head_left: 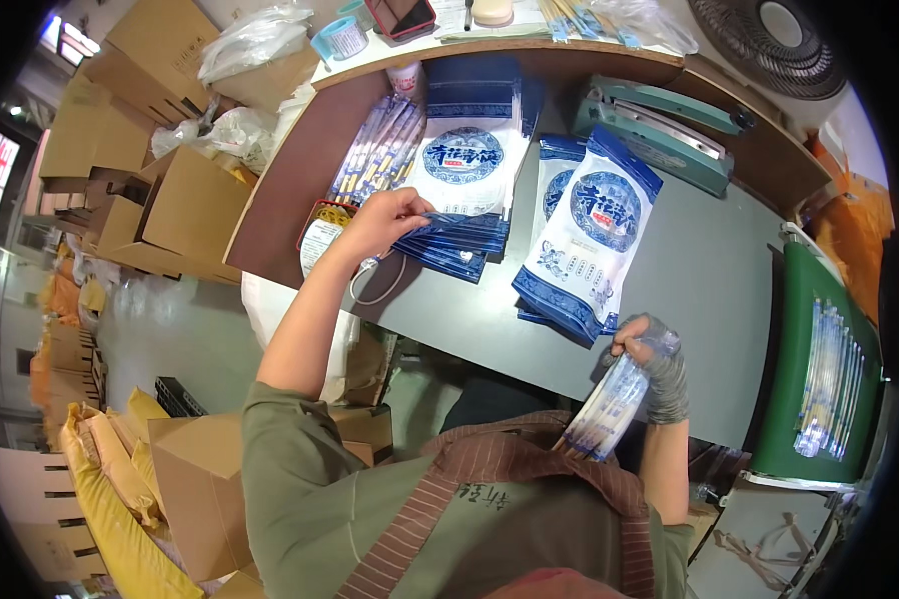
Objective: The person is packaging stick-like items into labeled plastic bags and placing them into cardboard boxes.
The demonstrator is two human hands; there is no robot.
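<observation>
My left hand (pixel 388 222) pinches the near edge of the top bag in a stack of blue-and-white printed plastic bags (pixel 469 188) on the grey table. Low in front of my body, my right hand (pixel 659 364), in a greyish glove or wrap, grips a bundle of wrapped chopsticks (pixel 607 407), tilted and close to my apron. Between the hands, a blue-and-white bag (pixel 567 245) lies slantwise over others like it. Behind the left hand is a pile of loose wrapped chopsticks (pixel 382 150).
A teal bag sealer (pixel 664 135) stands at the table's back right. On the far right, a green conveyor belt (pixel 774 399) carries several wrapped sticks (pixel 831 374). A raised shelf (pixel 529 55) edges the table's back. Cardboard boxes (pixel 195 215) and yellow sacks (pixel 120 499) crowd the left.
</observation>
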